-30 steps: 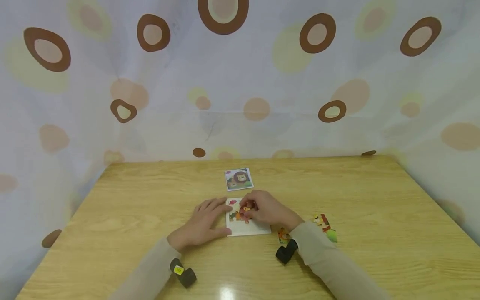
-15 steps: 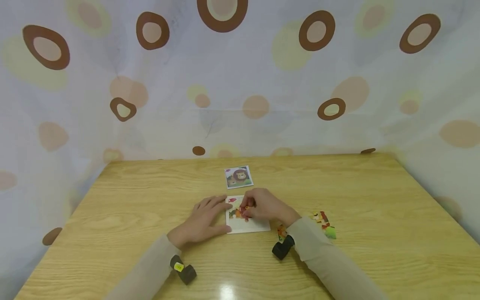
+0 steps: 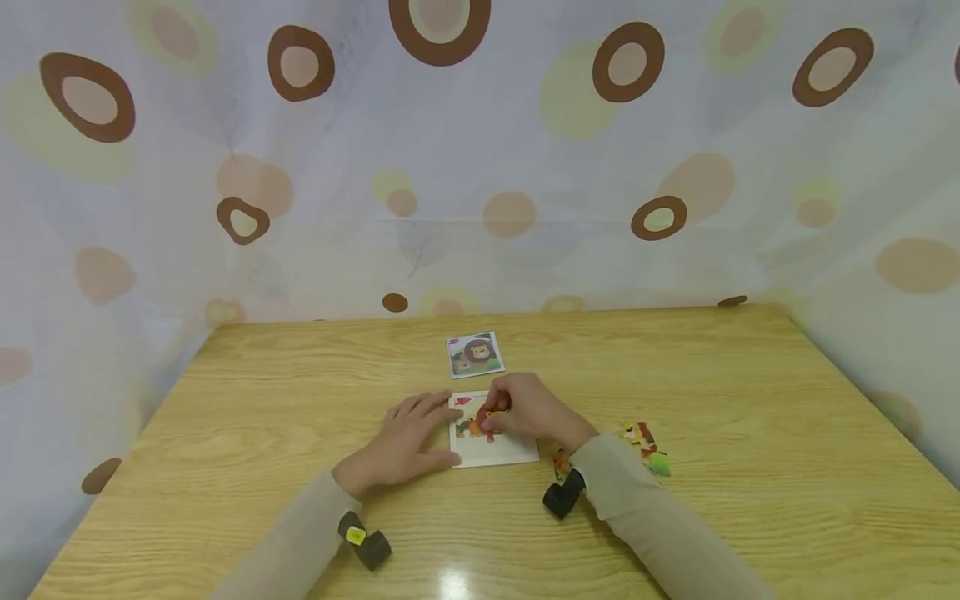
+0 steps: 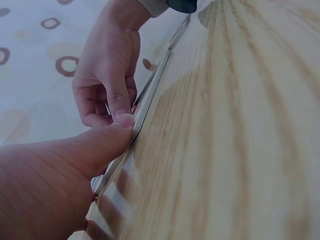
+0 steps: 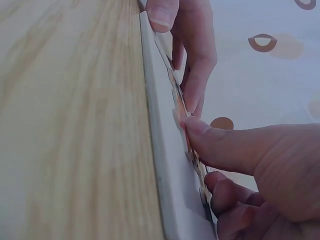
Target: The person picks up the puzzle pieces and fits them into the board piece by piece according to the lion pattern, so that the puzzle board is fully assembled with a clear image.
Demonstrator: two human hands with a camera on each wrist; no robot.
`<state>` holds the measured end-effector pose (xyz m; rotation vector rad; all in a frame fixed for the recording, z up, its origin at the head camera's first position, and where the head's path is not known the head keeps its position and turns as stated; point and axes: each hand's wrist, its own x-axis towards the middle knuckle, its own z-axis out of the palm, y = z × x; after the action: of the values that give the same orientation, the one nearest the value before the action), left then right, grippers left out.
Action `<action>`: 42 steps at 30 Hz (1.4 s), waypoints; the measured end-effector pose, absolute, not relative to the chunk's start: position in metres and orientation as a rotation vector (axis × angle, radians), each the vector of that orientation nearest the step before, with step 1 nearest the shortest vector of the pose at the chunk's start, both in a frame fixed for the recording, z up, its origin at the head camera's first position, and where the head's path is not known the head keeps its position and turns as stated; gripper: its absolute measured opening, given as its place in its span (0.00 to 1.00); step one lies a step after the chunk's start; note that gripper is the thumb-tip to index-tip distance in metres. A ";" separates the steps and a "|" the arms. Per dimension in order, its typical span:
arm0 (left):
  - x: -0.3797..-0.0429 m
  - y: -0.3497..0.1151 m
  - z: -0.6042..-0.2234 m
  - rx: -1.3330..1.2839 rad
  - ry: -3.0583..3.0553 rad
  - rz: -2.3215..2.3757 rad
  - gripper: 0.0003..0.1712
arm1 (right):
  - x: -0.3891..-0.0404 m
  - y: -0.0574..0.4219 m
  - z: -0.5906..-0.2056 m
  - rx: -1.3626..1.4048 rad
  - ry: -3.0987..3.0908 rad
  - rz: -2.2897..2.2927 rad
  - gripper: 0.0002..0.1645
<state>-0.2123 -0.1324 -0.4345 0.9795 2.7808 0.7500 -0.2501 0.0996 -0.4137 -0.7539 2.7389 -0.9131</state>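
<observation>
A white puzzle board point(image 3: 495, 454) lies flat on the table, its upper part covered with picture pieces and its lower part bare white. My left hand point(image 3: 401, 440) rests at the board's left edge with fingers spread and fairly straight, thumb on the lower left corner. Over the board's upper middle, my right hand point(image 3: 528, 408) pinches a reddish-brown puzzle piece point(image 3: 482, 414) between thumb and fingers, against the pieces there. In the right wrist view, the right thumb point(image 5: 220, 142) presses at the pieces' edge on the board. Fingers hide much of the held piece.
A small lion picture card point(image 3: 476, 355) lies just behind the board. Loose puzzle pieces point(image 3: 639, 435) sit to the right of the board, and another piece point(image 3: 561, 465) is partly hidden by the right wrist. A patterned curtain point(image 3: 510, 275) closes off the table's back.
The right hand has shifted slightly up and its fingertips have adjusted on the puzzle piece over the board. The left hand has stayed at the board's edge.
</observation>
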 end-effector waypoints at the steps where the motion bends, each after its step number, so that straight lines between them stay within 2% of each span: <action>1: -0.212 -0.132 -0.434 0.980 2.778 0.752 0.34 | -0.250 0.100 -0.414 -0.770 2.742 -0.908 0.11; 6: -0.212 -0.132 -0.430 0.980 2.775 0.753 0.34 | -0.250 0.100 -0.413 -0.877 2.755 -0.877 0.13; 11: -0.211 -0.132 -0.431 0.975 2.776 0.743 0.34 | -0.246 0.102 -0.411 -0.977 2.756 -0.870 0.10; 16: -0.210 -0.133 -0.432 0.961 2.767 0.721 0.39 | -0.247 0.110 -0.409 -1.066 2.650 -0.880 0.04; 22: -0.207 -0.132 -0.433 0.969 2.768 0.727 0.41 | -0.245 0.120 -0.399 -1.139 2.526 -0.900 0.08; 34: -0.207 -0.132 -0.433 0.982 2.759 0.747 0.40 | -0.246 0.164 -0.384 -1.059 2.563 -0.932 0.14; 42: -0.209 -0.134 -0.435 0.988 2.760 0.744 0.41 | -0.246 0.203 -0.377 -1.031 2.617 -0.909 0.12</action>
<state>-0.2091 -0.1340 -0.4346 0.9879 2.7604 0.7436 -0.2458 0.2032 -0.3774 -1.0315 2.6173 -0.9092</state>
